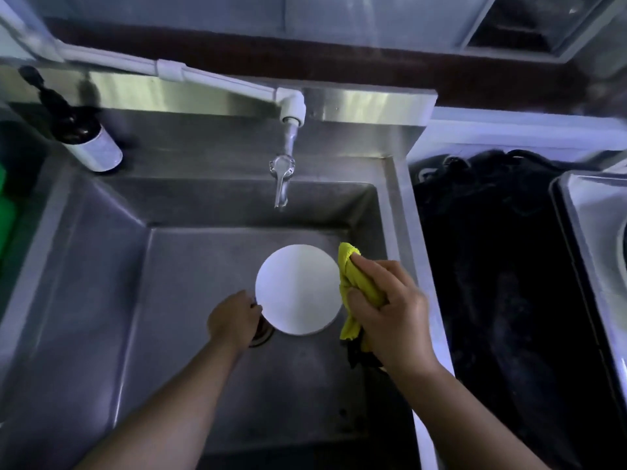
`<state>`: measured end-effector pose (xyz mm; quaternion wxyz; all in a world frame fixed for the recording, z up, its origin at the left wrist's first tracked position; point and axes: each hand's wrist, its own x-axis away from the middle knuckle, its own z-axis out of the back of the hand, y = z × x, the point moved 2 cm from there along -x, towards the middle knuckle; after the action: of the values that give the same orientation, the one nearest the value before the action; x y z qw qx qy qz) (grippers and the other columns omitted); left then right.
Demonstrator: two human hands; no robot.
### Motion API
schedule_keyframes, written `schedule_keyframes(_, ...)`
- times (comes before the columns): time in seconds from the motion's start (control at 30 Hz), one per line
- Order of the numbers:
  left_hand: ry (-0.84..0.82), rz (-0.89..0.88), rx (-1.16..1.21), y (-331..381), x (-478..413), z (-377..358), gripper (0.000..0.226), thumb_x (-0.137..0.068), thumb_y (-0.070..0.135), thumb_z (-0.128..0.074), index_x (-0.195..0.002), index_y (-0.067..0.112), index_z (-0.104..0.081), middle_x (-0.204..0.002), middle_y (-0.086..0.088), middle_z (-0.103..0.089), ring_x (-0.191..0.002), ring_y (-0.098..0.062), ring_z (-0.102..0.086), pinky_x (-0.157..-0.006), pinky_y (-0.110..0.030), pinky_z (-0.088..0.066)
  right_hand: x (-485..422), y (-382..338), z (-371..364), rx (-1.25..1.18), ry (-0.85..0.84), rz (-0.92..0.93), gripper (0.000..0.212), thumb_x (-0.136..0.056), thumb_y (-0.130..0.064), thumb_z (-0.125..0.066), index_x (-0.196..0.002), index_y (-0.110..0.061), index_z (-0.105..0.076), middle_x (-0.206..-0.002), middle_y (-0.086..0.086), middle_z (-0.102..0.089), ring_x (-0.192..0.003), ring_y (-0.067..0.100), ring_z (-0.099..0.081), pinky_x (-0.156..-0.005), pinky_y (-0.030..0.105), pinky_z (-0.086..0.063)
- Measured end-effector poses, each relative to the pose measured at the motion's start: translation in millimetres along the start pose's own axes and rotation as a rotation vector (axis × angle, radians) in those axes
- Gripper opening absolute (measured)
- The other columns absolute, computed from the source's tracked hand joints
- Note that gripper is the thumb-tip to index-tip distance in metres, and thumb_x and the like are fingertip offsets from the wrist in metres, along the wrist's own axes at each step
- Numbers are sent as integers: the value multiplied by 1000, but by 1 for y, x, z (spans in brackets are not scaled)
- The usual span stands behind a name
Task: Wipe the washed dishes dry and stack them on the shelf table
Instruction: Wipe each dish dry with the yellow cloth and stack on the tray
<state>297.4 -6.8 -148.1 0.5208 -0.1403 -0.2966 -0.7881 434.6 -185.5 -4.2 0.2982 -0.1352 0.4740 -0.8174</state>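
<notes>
Dimly lit steel sink (101, 283), tap (282, 178), plate (298, 290), cloth (359, 283)

Legible text: none. Dark pump bottle (81, 134) bears a pale label (99, 151), print too blurred to read. No other lettering, brand or number visible.

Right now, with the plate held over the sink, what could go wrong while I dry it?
1. Only the left hand grips the plate, at its left edge. Pressure from the yellow cloth in the right hand at the opposite edge could tip it into the steel sink.
2. The tap hangs just beyond the plate, so a drip may re-wet it.
</notes>
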Motion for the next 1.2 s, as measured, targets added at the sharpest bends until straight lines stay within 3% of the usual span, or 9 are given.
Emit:
schedule_keyframes(0.23,-56,136,160,-7,-33,-27,26,-92,35,-55,-72,19,-48,-72,5,-52,-67,-15,-49,-56,-28,-31,-7,24,-23,-20,-9,-166,44,-81,-3,-72,-117,-28,-68,-104,-21,-59,-95,2,-60,-79,14,-48)
schedule_keyframes(0.47,-113,193,336,-9,-41,-38,15,-93,31,-53,-93,17,-57,-89,0,-58,-82,-21,-55,-68,-29,-38,-10,32,-25,20,-7,-197,43,-80,-1,-72,-117,-23,-68,-106,-17,-61,-96,-1,-59,-80,12,-47)
schedule_keyframes(0.63,-114,313,748,-2,-30,-41,25,-87,16,-56,-62,11,-57,-68,-8,-61,-71,-27,-59,-64,-30,-43,-11,31,-20,-7,9,-240,47,-81,0,-71,-113,-34,-66,-104,-16,-62,-95,0,-60,-81,17,-49)
schedule_keyframes(0.73,-144,404,1000,5,-26,-43,18,-88,17,-63,-71,11,-64,-81,-13,-67,-80,-32,-64,-76,-42,-53,-9,31,-16,16,30,-236,53,-80,1,-71,-108,-43,-62,-101,-20,-62,-94,0,-60,-78,13,-48)
schedule_keyframes(0.87,-173,378,1021,12,-24,-42,16,-92,19,-61,-96,4,-63,-99,-14,-65,-92,-32,-62,-83,-44,-53,-4,28,-10,-14,45,-277,52,-81,1,-70,-104,-45,-61,-102,-25,-60,-93,0,-61,-74,9,-46)
schedule_keyframes(0.97,-165,334,1009,12,-22,-39,27,-96,18,-54,-116,2,-62,-109,-14,-63,-96,-29,-59,-79,-36,-49,0,24,-7,-3,57,-274,50,-81,0,-69,-103,-45,-62,-100,-24,-60,-92,3,-61,-74,11,-46)
schedule_keyframes(1.07,-105,267,984,10,-18,-26,18,-97,18,-51,-104,8,-64,-103,-12,-65,-88,-27,-59,-70,-32,-46,2,18,-5,-15,65,-281,49,-82,-2,-68,-102,-47,-61,-100,-24,-59,-90,4,-60,-75,13,-47)
schedule_keyframes(1.2,60,202,868,-10,-5,3,14,-96,21,-53,-88,11,-60,-94,-10,-65,-88,-30,-60,-73,-33,-45,3,6,-3,-21,53,-242,51,-82,-2,-67,-102,-48,-60,-99,-28,-58,-91,0,-59,-77,12,-47)
